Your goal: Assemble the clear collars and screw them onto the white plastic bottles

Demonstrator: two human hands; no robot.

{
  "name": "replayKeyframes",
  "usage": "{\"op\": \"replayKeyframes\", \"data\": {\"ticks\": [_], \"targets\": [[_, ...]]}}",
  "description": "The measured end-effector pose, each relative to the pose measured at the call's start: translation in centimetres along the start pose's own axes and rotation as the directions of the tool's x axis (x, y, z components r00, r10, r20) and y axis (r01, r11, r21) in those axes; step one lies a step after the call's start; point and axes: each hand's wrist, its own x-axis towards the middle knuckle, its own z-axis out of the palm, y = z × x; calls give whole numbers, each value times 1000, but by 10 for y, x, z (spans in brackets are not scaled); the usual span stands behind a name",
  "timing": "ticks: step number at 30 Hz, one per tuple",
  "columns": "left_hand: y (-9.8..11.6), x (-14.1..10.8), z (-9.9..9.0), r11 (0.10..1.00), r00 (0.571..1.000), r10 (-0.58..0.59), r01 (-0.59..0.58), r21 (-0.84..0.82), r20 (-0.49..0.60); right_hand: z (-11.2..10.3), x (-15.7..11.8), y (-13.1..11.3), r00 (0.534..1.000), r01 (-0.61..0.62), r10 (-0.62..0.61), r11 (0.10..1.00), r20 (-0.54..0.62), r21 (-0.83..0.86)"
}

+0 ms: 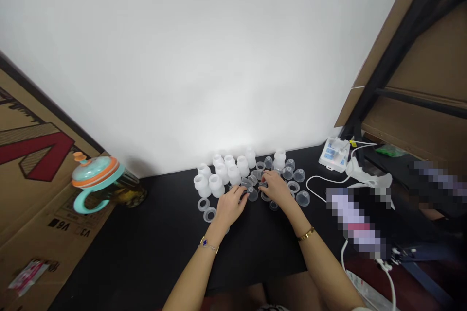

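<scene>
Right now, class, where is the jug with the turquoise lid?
In the head view, the jug sits at the left of the black table, beside the printed cardboard and left of the white plastic pieces.

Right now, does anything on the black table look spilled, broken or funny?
I can't see anything spilled or broken. One white piece looks a bit odd: it stands apart on the right, among the clear domes, while the other white pieces cluster further left.

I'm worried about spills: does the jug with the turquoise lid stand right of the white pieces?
No, the jug stands to the left of the white pieces in the head view.
</scene>
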Motion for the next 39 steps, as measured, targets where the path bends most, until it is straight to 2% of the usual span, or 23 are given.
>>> {"op": "replayKeyframes", "data": {"ticks": [9, 15, 20, 25, 32, 36, 39], "targets": [[-1, 2, -7, 1000, 1000, -23, 23, -3, 4, -9, 2, -6, 999, 11, -11, 1000, 31, 7], [-1, 0, -2, 1000, 1000, -10, 10, -2, 27, -8, 2, -8, 1000, 6, -6, 1000, 13, 1], [0, -1, -2, 1000, 999, 21, -22, 14, 44, -5, 2, -8, 1000, 17, -17, 1000, -4, 19], [1, -1, -1, 996, 990, 78, -83, 39, 119, -2, 2, -9, 1000, 31, -30, 999, -7, 42], [1, -2, 2, 996, 990, 84, -87, 24, 111, 1, 2, -11, 998, 54, -50, 993, -44, 101], [2, -1, 1, 996, 990, 82, -86, 32, 114, 0, 2, -11, 994, 36, -17, 984, -111, 174], [2, -1, 0, 996, 991, 90, -93, 17, 103, 1, 2, -8, 994, 16, 1, 987, -109, 157]]}}
